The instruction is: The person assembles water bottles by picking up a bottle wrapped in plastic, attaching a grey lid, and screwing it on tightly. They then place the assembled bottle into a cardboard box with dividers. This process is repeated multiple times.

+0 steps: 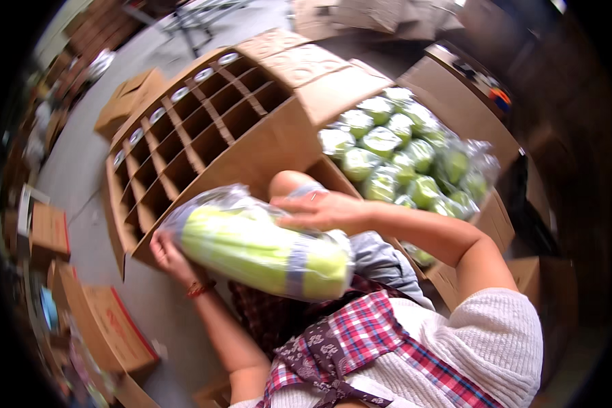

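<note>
Before the divided carton (241,146), the left hand (170,257) clasps one end of a plastic-wrapped green cylinder (248,248); the blurred right hand (326,209) seems laid flat on it. Grey floor (85,217) spreads left of the carton, bagged cylinders (401,149) right.

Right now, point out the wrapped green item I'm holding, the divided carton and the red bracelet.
Wrapped green item (251,250): head view, middle of its plastic-covered side.
Divided carton (268,153): head view, outer side wall below the rim.
Red bracelet (200,290): head view, middle of its visible band.
</note>
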Demonstrator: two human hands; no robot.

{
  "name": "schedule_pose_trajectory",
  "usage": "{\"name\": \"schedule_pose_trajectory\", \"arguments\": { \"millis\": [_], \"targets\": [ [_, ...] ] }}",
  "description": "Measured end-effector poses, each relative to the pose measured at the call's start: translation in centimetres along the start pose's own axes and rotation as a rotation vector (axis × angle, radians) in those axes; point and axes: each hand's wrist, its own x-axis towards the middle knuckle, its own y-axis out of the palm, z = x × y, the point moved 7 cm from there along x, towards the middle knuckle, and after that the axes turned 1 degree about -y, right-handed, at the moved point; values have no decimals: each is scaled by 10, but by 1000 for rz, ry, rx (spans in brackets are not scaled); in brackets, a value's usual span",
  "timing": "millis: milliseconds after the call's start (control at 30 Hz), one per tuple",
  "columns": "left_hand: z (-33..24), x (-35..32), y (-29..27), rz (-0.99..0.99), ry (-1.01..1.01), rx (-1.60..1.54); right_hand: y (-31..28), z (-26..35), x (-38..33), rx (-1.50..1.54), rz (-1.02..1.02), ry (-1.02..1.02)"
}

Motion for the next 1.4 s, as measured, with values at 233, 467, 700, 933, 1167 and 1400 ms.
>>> {"name": "schedule_pose_trajectory", "arguments": {
  "millis": [233, 467, 700, 933, 1167, 1400],
  "targets": [
    [-9, -18, 102, 345, -314, -3, -6, 39, -59, 130, -395, 187],
    [-41, -132, 346, 944, -485, -124, -85, 71, -183, 193, -766, 550],
    [33, -268, 473, 1202, -598, -29, -82, 89, -356, -86, -946, 1109],
    [53, -224, 388, 1151, -767, 15, -27, 20, -551, -14, -1127, 1474],
    [40, -201, 288, 969, -1039, -328, -68, -28, -473, -242, -1081, 1472],
    [32, -202, 233, 834, -1140, -489, -42, -13, -438, -177, -858, 1458]
  ]
}}
